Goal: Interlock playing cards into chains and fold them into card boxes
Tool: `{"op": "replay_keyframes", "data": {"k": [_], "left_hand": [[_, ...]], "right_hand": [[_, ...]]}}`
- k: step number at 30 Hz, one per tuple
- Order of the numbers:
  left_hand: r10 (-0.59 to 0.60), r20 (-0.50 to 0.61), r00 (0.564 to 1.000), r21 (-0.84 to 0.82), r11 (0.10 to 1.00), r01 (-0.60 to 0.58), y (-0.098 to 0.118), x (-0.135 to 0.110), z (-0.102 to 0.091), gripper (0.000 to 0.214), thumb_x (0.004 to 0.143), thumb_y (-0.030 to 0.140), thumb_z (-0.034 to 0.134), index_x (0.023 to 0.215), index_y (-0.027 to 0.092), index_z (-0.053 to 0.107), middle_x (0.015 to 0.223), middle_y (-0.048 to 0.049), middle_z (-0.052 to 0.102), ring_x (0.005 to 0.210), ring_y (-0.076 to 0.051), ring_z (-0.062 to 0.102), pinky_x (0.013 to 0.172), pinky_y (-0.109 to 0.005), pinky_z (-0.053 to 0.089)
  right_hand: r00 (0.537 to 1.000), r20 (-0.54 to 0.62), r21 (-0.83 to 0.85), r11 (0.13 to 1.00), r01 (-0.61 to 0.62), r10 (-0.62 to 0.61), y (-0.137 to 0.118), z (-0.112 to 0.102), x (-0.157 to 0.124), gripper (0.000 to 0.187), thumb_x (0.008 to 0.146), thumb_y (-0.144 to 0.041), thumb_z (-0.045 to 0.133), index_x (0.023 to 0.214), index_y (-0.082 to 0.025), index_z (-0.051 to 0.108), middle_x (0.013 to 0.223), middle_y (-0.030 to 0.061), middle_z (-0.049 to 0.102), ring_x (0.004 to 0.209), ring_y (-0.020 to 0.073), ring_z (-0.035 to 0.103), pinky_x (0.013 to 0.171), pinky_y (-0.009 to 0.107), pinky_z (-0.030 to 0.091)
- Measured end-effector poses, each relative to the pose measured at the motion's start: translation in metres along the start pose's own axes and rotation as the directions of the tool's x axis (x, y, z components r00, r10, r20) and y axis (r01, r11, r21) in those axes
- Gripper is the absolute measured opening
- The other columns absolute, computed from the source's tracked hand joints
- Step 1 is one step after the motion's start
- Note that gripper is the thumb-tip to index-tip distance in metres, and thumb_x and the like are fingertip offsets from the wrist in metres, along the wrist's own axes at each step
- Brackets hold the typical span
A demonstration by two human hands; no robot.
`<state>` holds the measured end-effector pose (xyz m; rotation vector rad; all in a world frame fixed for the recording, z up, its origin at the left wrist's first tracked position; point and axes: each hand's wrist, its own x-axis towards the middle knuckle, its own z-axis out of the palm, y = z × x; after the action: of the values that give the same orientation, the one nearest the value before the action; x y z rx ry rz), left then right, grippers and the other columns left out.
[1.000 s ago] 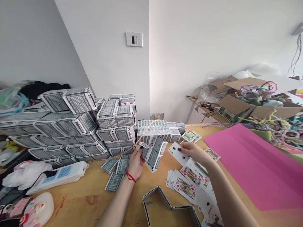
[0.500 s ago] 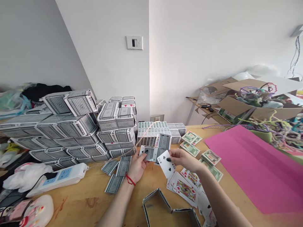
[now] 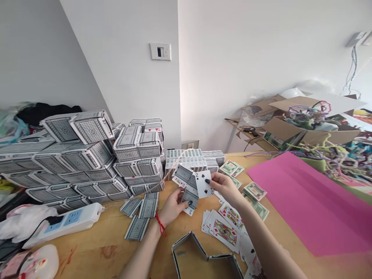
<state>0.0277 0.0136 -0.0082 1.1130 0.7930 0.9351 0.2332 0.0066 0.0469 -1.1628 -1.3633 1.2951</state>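
Observation:
My left hand, a red string round its wrist, is closed on a folded playing-card piece with its grey patterned backs facing me. Between the thumb and fingers of my right hand is a two of spades, face towards me. The card's left edge meets or overlaps the piece; I cannot tell if they are joined. Below my right forearm lie loose face-up playing cards. Several face-down cards rest left of my left hand. An open-angled card frame stands nearest me.
Stacked boxes built from cards fill the left back. A power strip lies at left. Green banknote-like stacks and a pink sheet are at right. Behind these are a cardboard box of yarn and a glue gun.
My left hand has tilted the folded card piece round. My right hand has raised the two of spades, turning it more upright against the piece. The whole view has shifted slightly left.

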Motion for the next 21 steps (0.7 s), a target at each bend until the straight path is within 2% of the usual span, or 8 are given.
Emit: {"op": "replay_keyframes", "data": {"k": [3,7,9,11,14,17,21], "left_hand": [[0.030,0.001,1.000,-0.026,0.999,-0.030,0.001,0.000,0.001,0.037,0.060,0.016,0.073,0.095,0.016,0.062,0.096,-0.0087,0.068,0.090,-0.022,0.062,0.083,-0.033,0.045],[0.018,-0.087,0.996,-0.101,0.994,-0.027,0.001,0.000,-0.002,0.035,0.060,0.022,0.074,0.092,0.016,0.063,0.091,-0.0068,0.069,0.090,-0.023,0.062,0.082,-0.032,0.045],[-0.013,-0.091,0.996,-0.162,0.987,-0.002,0.000,0.000,-0.003,0.034,0.060,0.023,0.075,0.092,0.016,0.063,0.089,-0.0066,0.069,0.088,-0.023,0.062,0.079,-0.032,0.046],[-0.050,-0.067,0.997,-0.202,0.979,0.036,-0.001,0.000,-0.003,0.034,0.060,0.023,0.075,0.091,0.015,0.063,0.088,-0.0071,0.070,0.086,-0.023,0.063,0.076,-0.031,0.047],[-0.082,-0.042,0.996,-0.230,0.971,0.070,-0.002,-0.001,-0.001,0.033,0.061,0.023,0.075,0.091,0.016,0.063,0.088,-0.0072,0.070,0.086,-0.023,0.063,0.073,-0.030,0.047],[-0.083,-0.029,0.996,-0.247,0.966,0.073,-0.002,-0.001,0.001,0.033,0.061,0.022,0.075,0.091,0.016,0.064,0.089,-0.0070,0.070,0.087,-0.023,0.063,0.075,-0.030,0.047],[-0.080,-0.011,0.997,-0.257,0.964,0.075,-0.003,-0.001,0.000,0.035,0.061,0.022,0.075,0.093,0.015,0.063,0.089,-0.0075,0.070,0.087,-0.023,0.063,0.077,-0.032,0.047]], "right_hand": [[1.000,-0.011,-0.014,1.000,0.025,-0.025,-0.001,0.002,0.000,0.032,0.073,-0.049,0.058,0.078,-0.018,0.052,0.069,0.0010,0.058,0.065,0.0145,0.056,0.060,0.026,0.045],[0.992,-0.110,0.025,0.998,0.057,-0.053,-0.008,-0.002,-0.003,0.031,0.076,-0.050,0.052,0.083,-0.020,0.049,0.067,-0.0004,0.055,0.056,0.0122,0.052,0.048,0.023,0.040],[0.998,-0.042,0.005,0.999,0.040,-0.039,-0.014,-0.005,-0.008,0.028,0.077,-0.047,0.052,0.086,-0.021,0.049,0.067,0.0000,0.057,0.057,0.0136,0.053,0.049,0.023,0.040],[0.998,0.070,-0.142,0.990,0.020,-0.010,-0.021,-0.008,-0.013,0.024,0.077,-0.043,0.053,0.084,-0.020,0.053,0.061,-0.0009,0.056,0.054,0.0131,0.052,0.049,0.023,0.039],[0.981,0.180,-0.426,0.905,0.011,0.073,-0.029,-0.010,-0.022,0.016,0.077,-0.034,0.053,0.077,-0.019,0.058,0.052,-0.0031,0.051,0.046,0.0101,0.044,0.043,0.021,0.031],[0.977,0.189,-0.589,0.807,0.036,0.094,-0.034,-0.009,-0.026,0.012,0.076,-0.027,0.050,0.073,-0.019,0.060,0.052,-0.0035,0.049,0.045,0.0084,0.039,0.041,0.020,0.027],[0.982,0.175,-0.662,0.747,0.062,0.074,-0.037,-0.004,-0.027,0.013,0.076,-0.023,0.049,0.075,-0.020,0.061,0.052,-0.0034,0.049,0.045,0.0081,0.039,0.041,0.019,0.026]]}}
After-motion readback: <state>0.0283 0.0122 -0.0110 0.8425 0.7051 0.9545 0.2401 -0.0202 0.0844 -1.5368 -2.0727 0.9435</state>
